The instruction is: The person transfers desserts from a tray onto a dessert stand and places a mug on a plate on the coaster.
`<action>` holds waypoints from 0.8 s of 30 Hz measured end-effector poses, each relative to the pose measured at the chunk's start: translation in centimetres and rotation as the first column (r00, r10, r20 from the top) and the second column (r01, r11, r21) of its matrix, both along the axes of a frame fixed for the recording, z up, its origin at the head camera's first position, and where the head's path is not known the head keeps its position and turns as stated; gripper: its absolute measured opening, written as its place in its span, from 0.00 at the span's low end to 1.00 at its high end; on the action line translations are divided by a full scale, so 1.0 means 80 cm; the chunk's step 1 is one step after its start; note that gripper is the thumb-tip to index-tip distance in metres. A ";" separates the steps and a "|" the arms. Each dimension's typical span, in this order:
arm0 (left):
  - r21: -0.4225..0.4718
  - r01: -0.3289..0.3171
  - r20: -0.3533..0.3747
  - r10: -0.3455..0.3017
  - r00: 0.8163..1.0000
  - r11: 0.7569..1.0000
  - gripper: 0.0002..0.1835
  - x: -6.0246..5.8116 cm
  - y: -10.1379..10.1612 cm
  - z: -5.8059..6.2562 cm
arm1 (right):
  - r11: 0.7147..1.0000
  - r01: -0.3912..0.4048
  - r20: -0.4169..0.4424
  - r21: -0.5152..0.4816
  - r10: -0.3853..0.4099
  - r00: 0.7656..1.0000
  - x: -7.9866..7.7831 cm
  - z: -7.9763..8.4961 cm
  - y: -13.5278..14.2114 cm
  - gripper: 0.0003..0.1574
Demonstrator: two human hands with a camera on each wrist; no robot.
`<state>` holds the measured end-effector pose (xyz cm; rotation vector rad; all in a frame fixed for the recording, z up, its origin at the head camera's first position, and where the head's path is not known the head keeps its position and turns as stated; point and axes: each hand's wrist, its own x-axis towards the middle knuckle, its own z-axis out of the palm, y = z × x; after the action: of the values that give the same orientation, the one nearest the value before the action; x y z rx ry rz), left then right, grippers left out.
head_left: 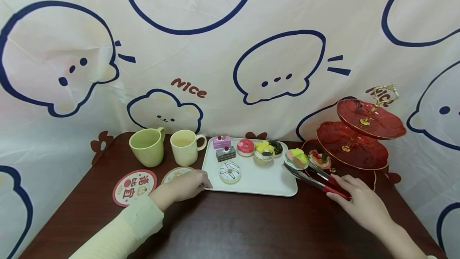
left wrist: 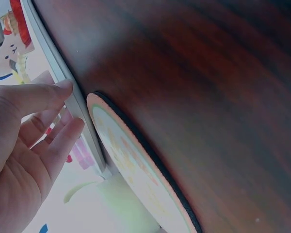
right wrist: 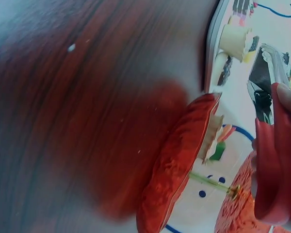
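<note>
My right hand grips a pair of tongs by the red handles. Between their metal ends is a small dessert cup with yellow, green and pink topping, over the right end of a white tray. At the tray's front-left corner, my left hand holds the rim, thumb and fingertips against it. On the tray are a purple cake slice, a dark cake slice, a pink donut, a white striped donut, a yellow-topped cup and a dark round pastry.
A red tiered stand with a gold handle stands at the right. A fruit-topped tart sits on its lowest plate. Left of the tray are a green mug, a cream mug, a red-rimmed coaster and another coaster.
</note>
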<state>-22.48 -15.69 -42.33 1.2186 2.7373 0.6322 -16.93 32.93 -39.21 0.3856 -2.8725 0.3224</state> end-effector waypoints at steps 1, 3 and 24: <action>0.001 0.001 -0.001 -0.001 1.000 1.000 0.14 0.000 0.000 0.001 | 1.000 0.006 0.003 0.004 -0.006 1.000 0.001 0.001 0.002 0.40; 0.001 -0.001 -0.002 0.001 1.000 1.000 0.14 0.000 0.000 0.001 | 1.000 0.023 0.017 0.007 -0.024 1.000 0.002 0.002 0.007 0.41; -0.001 -0.001 0.001 0.001 1.000 1.000 0.14 0.000 0.001 0.002 | 0.990 0.143 0.101 0.004 -0.143 0.985 0.019 -0.007 0.059 0.45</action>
<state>-22.46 -15.62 -42.16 1.2164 2.7372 0.6309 -15.43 37.62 -39.80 0.1653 -2.9773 0.3301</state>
